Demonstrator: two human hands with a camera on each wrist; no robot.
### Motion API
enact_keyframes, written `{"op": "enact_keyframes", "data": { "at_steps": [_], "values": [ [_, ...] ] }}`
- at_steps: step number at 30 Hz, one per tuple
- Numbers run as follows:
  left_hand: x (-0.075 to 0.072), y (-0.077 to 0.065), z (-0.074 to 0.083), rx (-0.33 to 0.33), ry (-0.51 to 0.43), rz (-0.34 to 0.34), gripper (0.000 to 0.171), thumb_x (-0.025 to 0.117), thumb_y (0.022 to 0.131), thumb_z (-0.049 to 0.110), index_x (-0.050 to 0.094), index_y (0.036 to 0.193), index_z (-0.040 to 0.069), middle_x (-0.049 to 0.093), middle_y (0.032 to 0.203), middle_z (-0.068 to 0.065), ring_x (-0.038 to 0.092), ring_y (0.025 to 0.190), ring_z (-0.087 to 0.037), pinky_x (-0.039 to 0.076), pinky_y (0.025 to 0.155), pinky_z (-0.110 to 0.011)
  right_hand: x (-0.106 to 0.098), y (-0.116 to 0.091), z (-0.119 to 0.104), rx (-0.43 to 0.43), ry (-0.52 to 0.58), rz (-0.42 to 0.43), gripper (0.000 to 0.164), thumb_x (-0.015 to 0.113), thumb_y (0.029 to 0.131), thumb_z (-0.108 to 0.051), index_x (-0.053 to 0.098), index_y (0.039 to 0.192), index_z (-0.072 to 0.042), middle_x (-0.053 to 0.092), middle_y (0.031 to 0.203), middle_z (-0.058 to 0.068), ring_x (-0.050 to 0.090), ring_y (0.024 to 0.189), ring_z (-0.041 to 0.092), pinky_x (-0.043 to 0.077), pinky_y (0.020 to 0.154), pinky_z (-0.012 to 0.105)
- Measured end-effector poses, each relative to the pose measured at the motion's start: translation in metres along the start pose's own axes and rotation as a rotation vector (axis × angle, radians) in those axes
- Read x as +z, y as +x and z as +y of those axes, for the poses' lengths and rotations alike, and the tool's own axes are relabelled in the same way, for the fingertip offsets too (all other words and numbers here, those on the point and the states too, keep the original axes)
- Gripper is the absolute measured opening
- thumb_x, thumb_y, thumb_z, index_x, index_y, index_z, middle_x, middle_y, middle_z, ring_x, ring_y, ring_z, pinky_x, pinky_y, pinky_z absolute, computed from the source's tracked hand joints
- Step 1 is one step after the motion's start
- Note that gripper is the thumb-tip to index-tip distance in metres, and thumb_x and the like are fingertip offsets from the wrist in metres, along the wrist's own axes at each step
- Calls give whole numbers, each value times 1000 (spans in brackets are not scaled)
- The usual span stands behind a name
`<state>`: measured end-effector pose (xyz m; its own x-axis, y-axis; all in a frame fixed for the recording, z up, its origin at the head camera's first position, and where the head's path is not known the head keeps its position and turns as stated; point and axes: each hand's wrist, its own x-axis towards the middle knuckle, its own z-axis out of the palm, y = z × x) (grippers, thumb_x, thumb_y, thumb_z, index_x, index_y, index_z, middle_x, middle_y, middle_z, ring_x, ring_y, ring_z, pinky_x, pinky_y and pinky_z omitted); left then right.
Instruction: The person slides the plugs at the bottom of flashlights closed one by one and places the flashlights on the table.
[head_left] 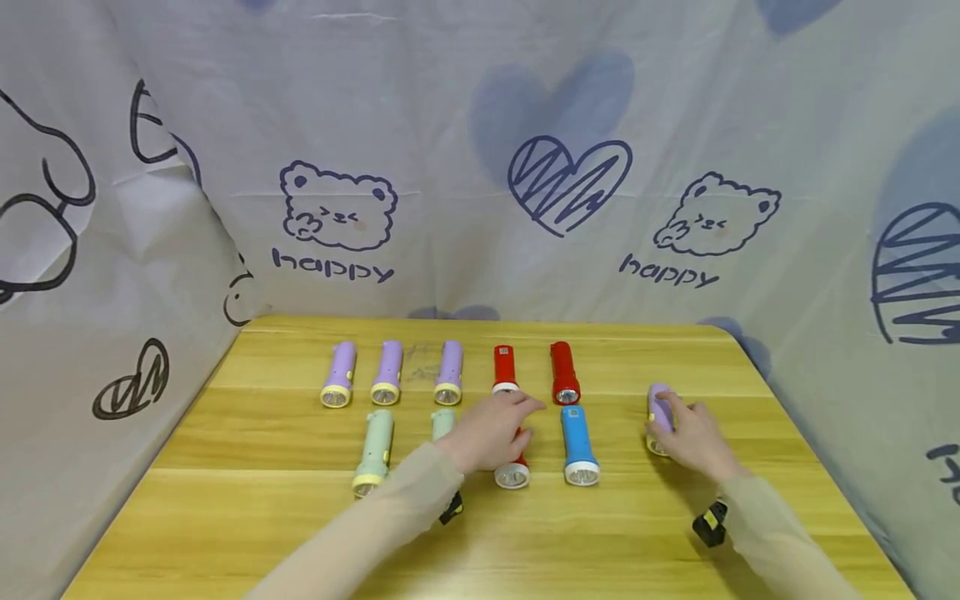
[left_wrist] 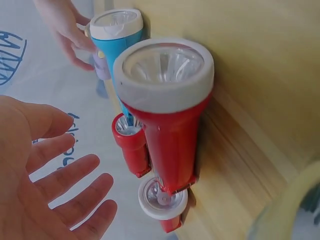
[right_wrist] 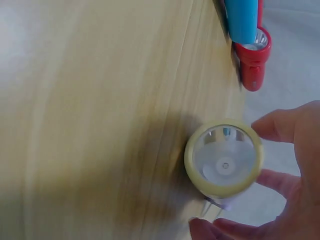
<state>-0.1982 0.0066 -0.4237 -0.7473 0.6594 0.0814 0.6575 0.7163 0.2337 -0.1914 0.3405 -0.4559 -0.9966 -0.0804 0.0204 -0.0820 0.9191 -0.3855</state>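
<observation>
My right hand (head_left: 697, 437) grips a purple flashlight (head_left: 660, 402) with a cream rim at the right of the table. In the right wrist view thumb and fingers are around this flashlight, its lens facing the camera. My left hand (head_left: 491, 429) hovers over a red flashlight with a white rim (head_left: 512, 476), partly hiding it. Seen from the left wrist, the left fingers (left_wrist: 75, 182) are spread and hold nothing, apart from that red flashlight. A blue flashlight (head_left: 578, 446) lies between the two hands.
Three purple flashlights (head_left: 389, 371) lie at the back left, with two red ones (head_left: 564, 371) to their right. Two green flashlights (head_left: 377, 446) are nearer the front, one partly behind the left hand. A printed cloth (head_left: 450, 283) hangs around the wooden table (head_left: 225, 467).
</observation>
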Motion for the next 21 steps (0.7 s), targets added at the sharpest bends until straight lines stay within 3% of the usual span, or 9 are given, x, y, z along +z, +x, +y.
{"op": "enact_keyframes", "data": {
  "at_steps": [4, 12, 15, 21],
  "values": [
    [2, 1, 2, 1, -3, 3, 41, 57, 102, 24, 57, 142, 16, 60, 142, -4, 58, 131, -22, 48, 113, -36, 4, 7, 0, 33, 10, -61, 64, 59, 98, -37, 42, 147, 0, 60, 122, 38, 53, 104, 47, 50, 71, 48],
    [2, 1, 2, -3, -19, 6, 41, 57, 102, 24, 56, 142, 16, 59, 143, -4, 57, 132, -22, 47, 114, -37, 13, 18, -8, 37, -14, -100, 52, 58, 99, -35, 52, 136, 0, 57, 132, 39, 47, 117, 64, 46, 91, 69],
    [3, 0, 1, 1, -22, 15, 41, 58, 102, 24, 57, 142, 16, 60, 143, -5, 58, 131, -22, 48, 113, -37, 16, 19, -12, 44, -23, -98, 43, 60, 97, -35, 58, 126, -2, 59, 123, 38, 49, 113, 59, 47, 89, 67],
    [2, -3, -1, -1, -34, 26, 40, 58, 102, 24, 57, 141, 15, 60, 142, -5, 57, 131, -22, 47, 113, -36, 24, 18, -21, 2, -6, -67, 28, 65, 95, -33, 61, 109, -8, 66, 104, 26, 54, 100, 44, 49, 77, 54]
  ]
}}
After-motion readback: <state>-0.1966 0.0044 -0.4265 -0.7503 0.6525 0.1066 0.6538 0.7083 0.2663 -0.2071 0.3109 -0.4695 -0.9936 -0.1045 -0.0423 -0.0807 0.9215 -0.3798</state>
